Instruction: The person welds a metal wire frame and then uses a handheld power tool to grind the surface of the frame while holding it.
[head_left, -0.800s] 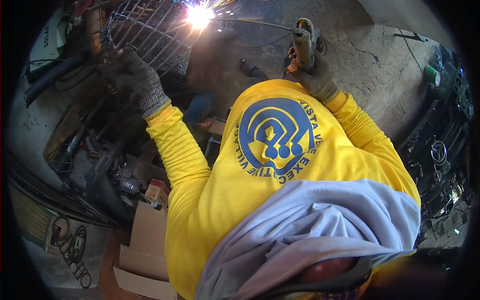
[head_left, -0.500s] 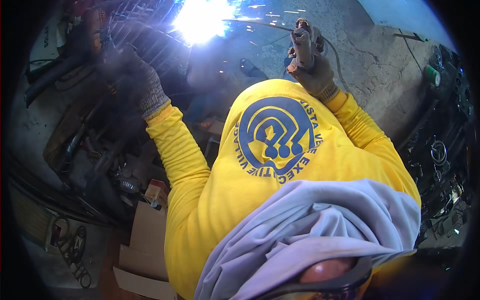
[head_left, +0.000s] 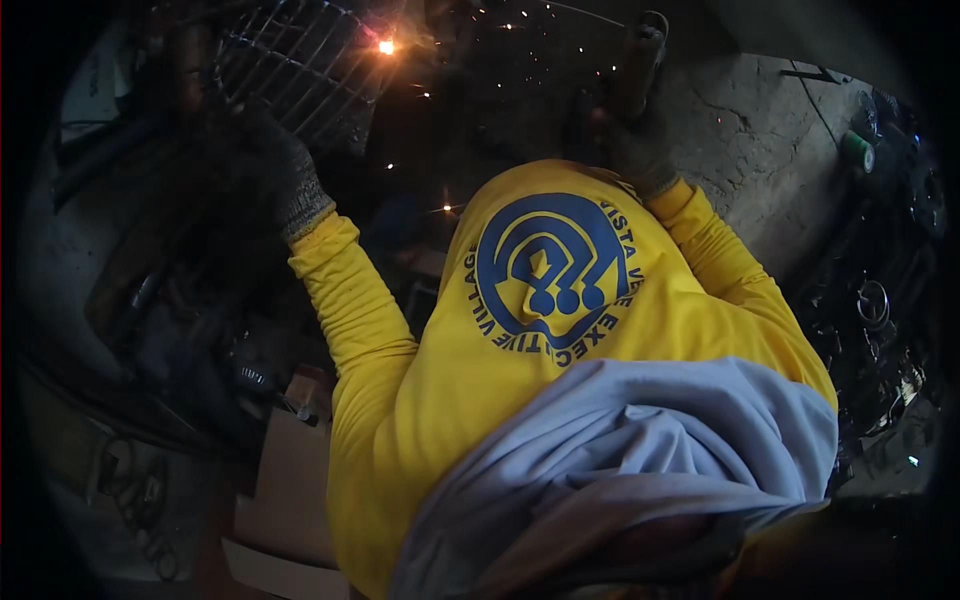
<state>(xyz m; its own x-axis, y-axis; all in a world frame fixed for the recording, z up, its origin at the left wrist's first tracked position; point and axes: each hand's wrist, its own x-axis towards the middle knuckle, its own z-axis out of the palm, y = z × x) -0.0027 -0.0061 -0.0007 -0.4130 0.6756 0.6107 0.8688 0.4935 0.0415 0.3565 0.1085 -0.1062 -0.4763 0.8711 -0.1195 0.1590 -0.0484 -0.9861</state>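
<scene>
A wire grille (head_left: 300, 60) of thin crossing metal bars lies at the upper left, with a glowing orange spot (head_left: 386, 47) on its right side. My left hand (head_left: 275, 165), in a grey knit glove, is at the grille's near left edge; its fingers are lost in shadow. At the upper right, my gloved right hand (head_left: 640, 150) is closed around a welding electrode holder (head_left: 640, 65). A thin welding rod (head_left: 585, 12) reaches leftward from the holder, its tip out of view. Small sparks are scattered between the grille and the holder.
A green-ended spool (head_left: 858, 150) rests on the cracked concrete floor (head_left: 750, 140) at right. Dark metal pieces and a wire ring (head_left: 873, 303) crowd the right edge. An open cardboard box (head_left: 290, 500) sits at lower left, below dark clutter and a dark tube (head_left: 110, 155).
The bright blue-white arc has gone out, leaving a small orange glow, and the scene is much darker. My right hand's holder and rod have risen away from the grille. My left hand has barely moved.
</scene>
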